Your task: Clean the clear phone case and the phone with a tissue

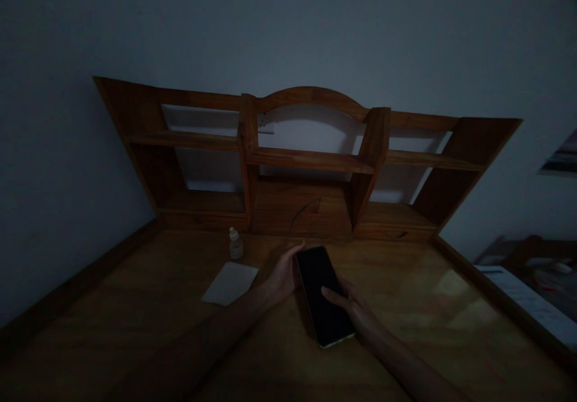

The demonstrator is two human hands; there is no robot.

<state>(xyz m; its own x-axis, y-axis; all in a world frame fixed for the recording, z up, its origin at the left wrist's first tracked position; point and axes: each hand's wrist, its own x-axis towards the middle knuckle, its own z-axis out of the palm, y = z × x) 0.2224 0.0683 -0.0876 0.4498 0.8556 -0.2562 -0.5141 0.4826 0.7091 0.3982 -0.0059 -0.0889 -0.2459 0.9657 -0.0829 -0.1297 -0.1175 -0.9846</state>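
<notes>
A smartphone (321,306) with a dark screen is held tilted above the desk, its top end pointing away from me. My right hand (349,303) grips its right side, thumb lying across the screen and the other fingers partly hidden behind it. Along the upper left edge, my left hand (285,276) holds the phone too, with one digit stretched toward its top corner and the rest mostly hidden. To the left lies a white sheet, perhaps folded paper or a cloth (231,283). Behind that stands a small capped dropper-like bottle (235,246).
The wooden desk (135,306) has a raised rim on both sides. At its back rises a wooden shelf unit (311,161) with several compartments, and a wall socket (265,124) shows through it. Papers (532,300) lie beyond the right rim. The room is dim.
</notes>
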